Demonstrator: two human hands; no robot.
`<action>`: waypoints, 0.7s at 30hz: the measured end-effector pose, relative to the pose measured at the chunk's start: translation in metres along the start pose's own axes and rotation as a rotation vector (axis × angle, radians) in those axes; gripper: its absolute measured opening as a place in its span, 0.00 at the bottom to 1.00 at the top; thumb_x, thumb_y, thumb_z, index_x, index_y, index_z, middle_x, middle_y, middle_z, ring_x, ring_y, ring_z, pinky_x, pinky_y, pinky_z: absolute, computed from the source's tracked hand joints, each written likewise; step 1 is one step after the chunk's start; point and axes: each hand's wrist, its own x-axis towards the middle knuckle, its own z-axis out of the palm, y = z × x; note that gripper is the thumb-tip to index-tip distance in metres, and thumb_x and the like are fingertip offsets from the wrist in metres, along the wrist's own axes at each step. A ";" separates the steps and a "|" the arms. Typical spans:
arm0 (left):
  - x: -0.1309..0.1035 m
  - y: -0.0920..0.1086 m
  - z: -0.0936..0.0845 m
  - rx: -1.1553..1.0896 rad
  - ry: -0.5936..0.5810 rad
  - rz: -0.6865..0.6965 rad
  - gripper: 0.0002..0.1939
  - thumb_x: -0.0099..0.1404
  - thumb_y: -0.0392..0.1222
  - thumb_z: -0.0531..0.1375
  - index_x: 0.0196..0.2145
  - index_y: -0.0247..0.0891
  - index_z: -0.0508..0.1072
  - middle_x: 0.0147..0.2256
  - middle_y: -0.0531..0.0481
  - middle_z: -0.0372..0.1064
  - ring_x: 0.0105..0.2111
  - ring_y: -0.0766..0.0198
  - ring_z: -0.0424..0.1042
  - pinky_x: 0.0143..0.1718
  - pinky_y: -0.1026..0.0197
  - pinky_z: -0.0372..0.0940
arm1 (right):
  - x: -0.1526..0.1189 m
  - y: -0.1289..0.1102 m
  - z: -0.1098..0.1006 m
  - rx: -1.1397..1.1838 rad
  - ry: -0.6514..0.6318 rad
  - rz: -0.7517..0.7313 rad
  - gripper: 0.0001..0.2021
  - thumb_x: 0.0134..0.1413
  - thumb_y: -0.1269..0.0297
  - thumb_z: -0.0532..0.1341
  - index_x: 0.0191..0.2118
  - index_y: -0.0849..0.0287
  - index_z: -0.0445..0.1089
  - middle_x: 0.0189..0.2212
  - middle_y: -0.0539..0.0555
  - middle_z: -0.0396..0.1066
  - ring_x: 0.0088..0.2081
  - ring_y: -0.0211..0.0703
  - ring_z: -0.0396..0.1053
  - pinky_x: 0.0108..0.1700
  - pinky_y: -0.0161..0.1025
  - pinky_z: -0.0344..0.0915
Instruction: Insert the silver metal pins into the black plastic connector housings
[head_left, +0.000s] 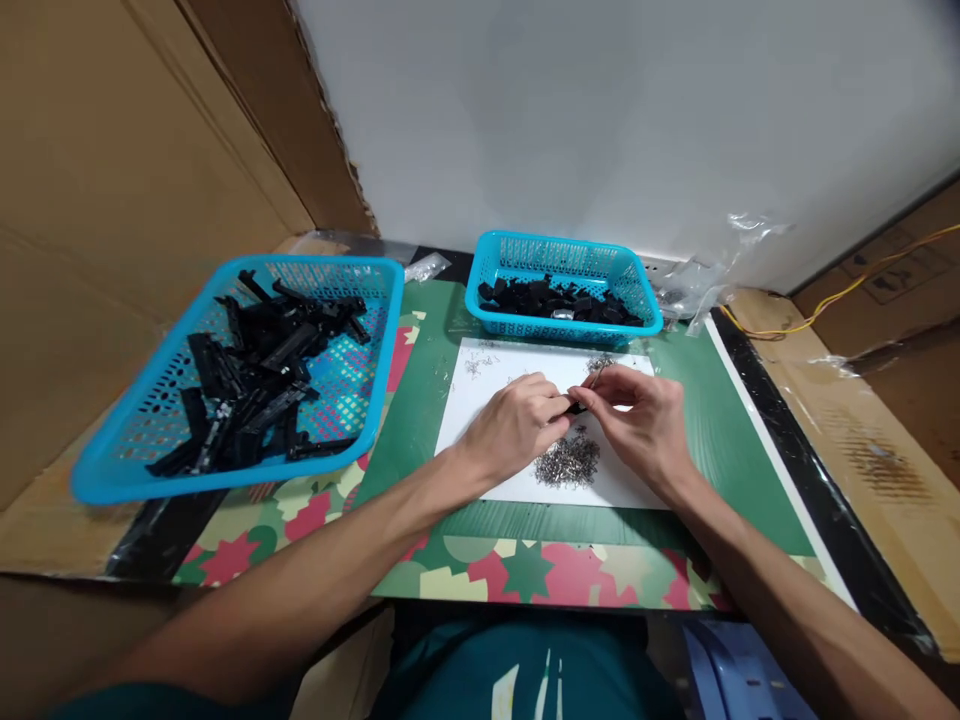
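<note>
Both hands meet over a white sheet point(499, 487). My left hand point(517, 425) is closed on a small black plastic part point(576, 408), mostly hidden by the fingers. Thumb and fingertips of my right hand point(641, 412) pinch together at the part's right side; a thin piece shows near those fingertips, too small to name. Just below the hands lies a pile of small metal pieces point(568, 460). A smaller metal heap point(602, 364) sits behind the right hand, and a few scattered pieces point(474, 366) lie at the sheet's far left.
A large blue basket point(386, 380) with black plastic parts point(255, 380) stands at the left. Behind the sheet, a smaller blue basket point(491, 262) holds small black parts point(562, 298). Clear plastic bags point(694, 280) and a yellow cable point(817, 312) lie at the back right. Cardboard point(135, 150) rises at the left.
</note>
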 end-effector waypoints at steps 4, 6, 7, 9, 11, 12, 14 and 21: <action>-0.002 0.000 -0.006 -0.080 0.155 -0.056 0.06 0.71 0.36 0.64 0.44 0.34 0.79 0.38 0.45 0.79 0.40 0.56 0.75 0.42 0.53 0.72 | 0.008 0.003 -0.007 0.183 0.179 0.044 0.06 0.60 0.62 0.69 0.34 0.57 0.78 0.31 0.52 0.81 0.31 0.42 0.78 0.38 0.39 0.78; -0.004 0.000 -0.009 -0.127 0.223 -0.106 0.07 0.70 0.36 0.65 0.46 0.36 0.79 0.39 0.46 0.79 0.40 0.57 0.76 0.41 0.53 0.73 | 0.014 0.010 -0.018 0.271 0.337 0.058 0.06 0.62 0.61 0.68 0.38 0.58 0.77 0.30 0.52 0.79 0.31 0.42 0.77 0.38 0.41 0.77; -0.004 0.000 -0.011 -0.138 0.247 -0.116 0.08 0.70 0.36 0.65 0.46 0.37 0.79 0.39 0.46 0.79 0.40 0.57 0.76 0.41 0.53 0.74 | 0.017 0.014 -0.025 0.293 0.398 0.064 0.07 0.64 0.60 0.67 0.40 0.58 0.77 0.29 0.52 0.78 0.29 0.42 0.76 0.36 0.41 0.76; -0.004 0.001 -0.013 -0.135 0.280 -0.113 0.08 0.71 0.37 0.64 0.47 0.38 0.78 0.40 0.45 0.80 0.40 0.57 0.77 0.40 0.52 0.74 | 0.022 0.027 -0.038 0.290 0.441 0.077 0.09 0.66 0.58 0.65 0.43 0.59 0.76 0.27 0.51 0.75 0.28 0.42 0.73 0.34 0.41 0.74; -0.003 0.002 -0.015 -0.104 0.294 -0.093 0.08 0.71 0.38 0.65 0.47 0.38 0.78 0.41 0.45 0.80 0.40 0.57 0.77 0.40 0.52 0.73 | 0.026 0.041 -0.050 0.192 0.391 0.115 0.12 0.69 0.57 0.60 0.44 0.60 0.75 0.26 0.49 0.71 0.25 0.40 0.70 0.31 0.39 0.69; -0.003 0.003 -0.016 -0.085 0.296 -0.087 0.08 0.71 0.38 0.65 0.47 0.38 0.78 0.41 0.46 0.80 0.40 0.57 0.77 0.41 0.52 0.73 | 0.028 0.047 -0.054 0.144 0.343 0.143 0.13 0.70 0.57 0.58 0.44 0.60 0.75 0.25 0.49 0.69 0.23 0.39 0.67 0.28 0.38 0.66; -0.002 0.004 -0.017 -0.051 0.289 -0.082 0.08 0.71 0.38 0.65 0.47 0.39 0.78 0.41 0.46 0.80 0.39 0.57 0.77 0.41 0.51 0.71 | 0.030 0.057 -0.059 0.105 0.264 0.192 0.15 0.69 0.57 0.56 0.43 0.61 0.75 0.24 0.48 0.67 0.22 0.38 0.63 0.26 0.37 0.59; 0.001 0.006 -0.020 -0.061 0.246 -0.083 0.07 0.72 0.38 0.64 0.47 0.39 0.78 0.43 0.46 0.80 0.42 0.56 0.77 0.44 0.51 0.70 | 0.034 0.058 -0.057 -0.150 0.058 0.193 0.15 0.63 0.59 0.55 0.34 0.60 0.76 0.26 0.51 0.72 0.27 0.41 0.64 0.33 0.39 0.57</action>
